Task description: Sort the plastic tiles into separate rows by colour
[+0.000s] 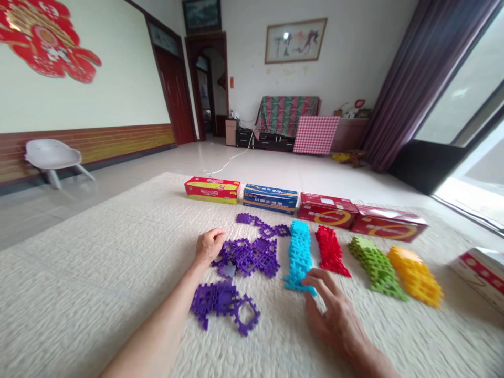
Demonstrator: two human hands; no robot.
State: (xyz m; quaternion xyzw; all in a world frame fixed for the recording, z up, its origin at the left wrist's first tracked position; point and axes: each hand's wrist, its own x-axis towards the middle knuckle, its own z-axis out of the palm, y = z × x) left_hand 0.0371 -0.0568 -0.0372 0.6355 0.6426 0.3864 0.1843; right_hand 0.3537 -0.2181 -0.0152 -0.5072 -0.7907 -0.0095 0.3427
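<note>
Purple plastic interlocking building pieces (248, 257) lie in a loose heap in the middle of the mat. My left hand (210, 245) is at the heap's left edge, its fingers curled together; whatever is in them is hidden. Nearer to me lies a smaller purple group (216, 298), with a ring-like purple piece (246, 315) beside it. A light blue row of overlapping building pieces (299, 252) runs away from me. At its near end my right hand (331, 307) has bent fingers and thumb around the tip of a light blue piece (309, 289).
Red (331, 252), green (378, 268) and yellow (415, 275) rows of pieces lie to the right. Behind stand a red-yellow box (212, 190), a blue box (270, 199) and two dark red boxes (326, 210). Another box (482, 278) is at far right on the beige mat (118, 262).
</note>
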